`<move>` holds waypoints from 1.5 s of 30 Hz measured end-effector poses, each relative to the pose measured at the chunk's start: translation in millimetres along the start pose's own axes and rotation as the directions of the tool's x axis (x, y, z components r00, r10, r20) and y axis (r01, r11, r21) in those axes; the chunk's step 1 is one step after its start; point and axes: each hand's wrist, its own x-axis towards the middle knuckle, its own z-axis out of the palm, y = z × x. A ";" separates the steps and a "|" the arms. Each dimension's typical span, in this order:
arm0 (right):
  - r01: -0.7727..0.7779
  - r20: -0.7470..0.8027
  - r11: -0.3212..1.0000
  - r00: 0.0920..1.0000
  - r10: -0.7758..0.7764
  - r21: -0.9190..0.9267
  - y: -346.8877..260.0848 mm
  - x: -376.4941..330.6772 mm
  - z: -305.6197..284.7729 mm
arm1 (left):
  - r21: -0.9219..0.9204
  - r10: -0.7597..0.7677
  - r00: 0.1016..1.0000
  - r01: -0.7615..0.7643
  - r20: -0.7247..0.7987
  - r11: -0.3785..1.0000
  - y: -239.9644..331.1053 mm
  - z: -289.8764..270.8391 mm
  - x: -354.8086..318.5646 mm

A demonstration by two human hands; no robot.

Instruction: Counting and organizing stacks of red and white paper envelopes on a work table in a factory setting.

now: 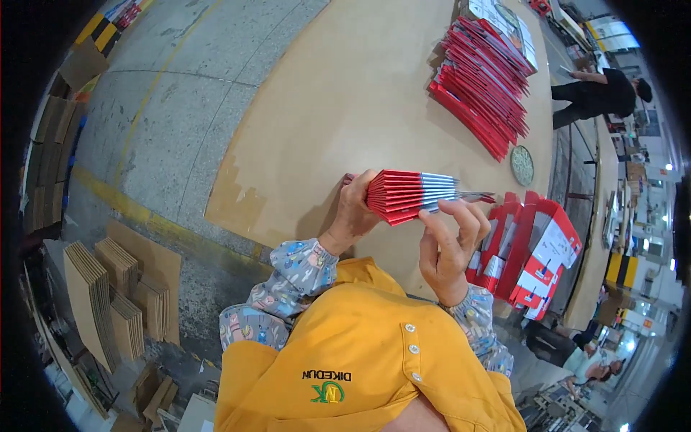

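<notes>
The left hand (358,209) is gripping a thick stack of flat red-and-white folded cartons (410,194) at its left end, fingers curled around the top and the thumb underneath, so the stack is fanning out toward the right. The right hand (450,241) is standing upright just below the fanned end, with its fingertips (461,209) bending over and pinching the loose edges of the lowest cartons. The stack is being held in the air above the near edge of the large tan fibreboard bench (345,93), close to the person's chest.

Toward the far right corner of the bench, a long overlapping row of the same red flat cartons (482,79) is lying spread like shingles, with a few printed sheets resting on its far end. A small round patterned disc (522,165) is sitting near the right edge of the bench, between that row and the hands. Just beyond the right hand, at the bench's near right edge, a bundle of upright red cartons with white panels (536,252) is leaning. Brown corrugated cardboard stacks (108,302) are standing on the floor to the left of the bench. Another person in dark clothing (601,93) is bending over past the far right edge.
</notes>
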 end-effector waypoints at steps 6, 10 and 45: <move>0.024 0.009 1.000 1.000 -0.024 0.008 2.8 2.1 1.0 | -0.036 -0.059 0.998 0.059 0.017 0.998 0.5 -0.8 -0.9; 0.028 0.015 0.999 0.999 -0.028 0.017 3.8 2.6 0.4 | 0.012 -0.039 0.999 0.039 0.035 0.999 1.3 -3.3 -0.7; 0.015 0.105 0.996 0.994 -0.024 0.085 4.1 25.5 3.5 | -0.065 -0.021 1.000 0.023 0.023 0.998 8.7 -5.4 4.7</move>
